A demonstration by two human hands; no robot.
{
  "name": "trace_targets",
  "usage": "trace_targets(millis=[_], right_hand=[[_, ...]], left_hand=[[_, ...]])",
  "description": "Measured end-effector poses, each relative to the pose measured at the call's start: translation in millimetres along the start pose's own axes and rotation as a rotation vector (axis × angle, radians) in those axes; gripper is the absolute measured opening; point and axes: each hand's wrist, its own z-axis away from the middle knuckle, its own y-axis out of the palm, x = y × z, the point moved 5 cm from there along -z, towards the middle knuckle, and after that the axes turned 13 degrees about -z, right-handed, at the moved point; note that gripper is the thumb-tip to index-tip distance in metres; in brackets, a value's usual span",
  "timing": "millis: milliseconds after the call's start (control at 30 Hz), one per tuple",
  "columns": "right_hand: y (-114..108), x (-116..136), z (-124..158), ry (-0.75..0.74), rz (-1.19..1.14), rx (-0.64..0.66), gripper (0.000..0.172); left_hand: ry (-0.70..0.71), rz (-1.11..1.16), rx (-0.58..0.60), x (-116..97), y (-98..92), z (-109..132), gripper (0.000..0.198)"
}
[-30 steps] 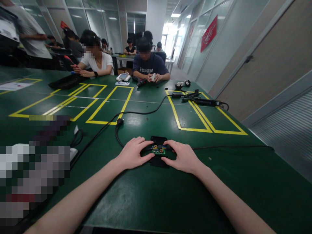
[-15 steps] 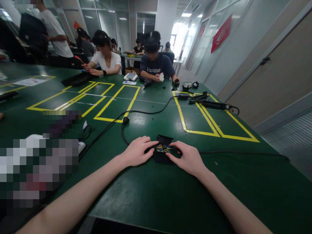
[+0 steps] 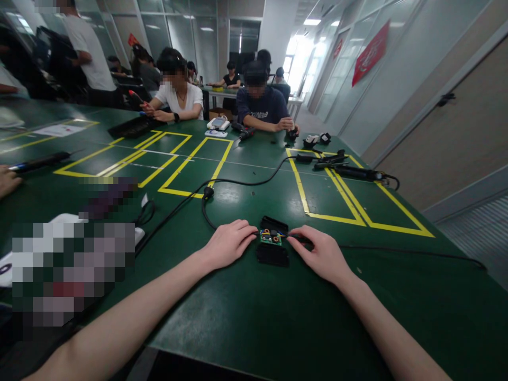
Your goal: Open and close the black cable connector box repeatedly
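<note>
A small green circuit board with copper-coloured coils and coloured wires lies between two black plastic case halves, the far half and the near half. My left hand is closed in a pinch on the black cable at the board's left end. On the other side, my right hand pinches the black cable just right of the board, where the coloured wires come out. The stretches of cable within my fingertips are mostly hidden. A plug rests beyond my left hand.
Yellow tape outlines mark the green table. A black corded tool lies at the far right. Another person's hand is at the left edge near a pen-like tool. Two people sit opposite, near a power drill.
My hands have drawn slightly apart, and more of the board shows between them. Another person's hand and a tool have come further into view at left. The person opposite has brought both hands together.
</note>
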Motion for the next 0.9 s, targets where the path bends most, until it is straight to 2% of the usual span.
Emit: trace_targets(millis=[233,367,500,600,900], right_hand=[[-8.8,7.2,5.4,-0.096,-0.035,0.051,0.042],[-3.7,9.4,9.8,-0.084,-0.068,0.128,0.049],[0.1,8.0,10.3,-0.074,-0.068,0.141,0.054],[2.0,6.4,9.5,-0.049,-0.061,0.154,0.055],[1.0,5.0,7.8,-0.045,-0.082,0.107,0.045]], left_hand=[[0.081,0.109,0.018,-6.7,-14.7,3.2,0.028],[0.118,0.167,0.054,-13.0,-14.3,5.1,0.023],[0.1,0.23,0.06,-14.2,-12.7,5.7,0.018],[0.106,0.237,0.061,-13.7,-12.7,5.9,0.025],[0.057,0.153,0.059,-9.3,-7.4,4.0,0.022]])
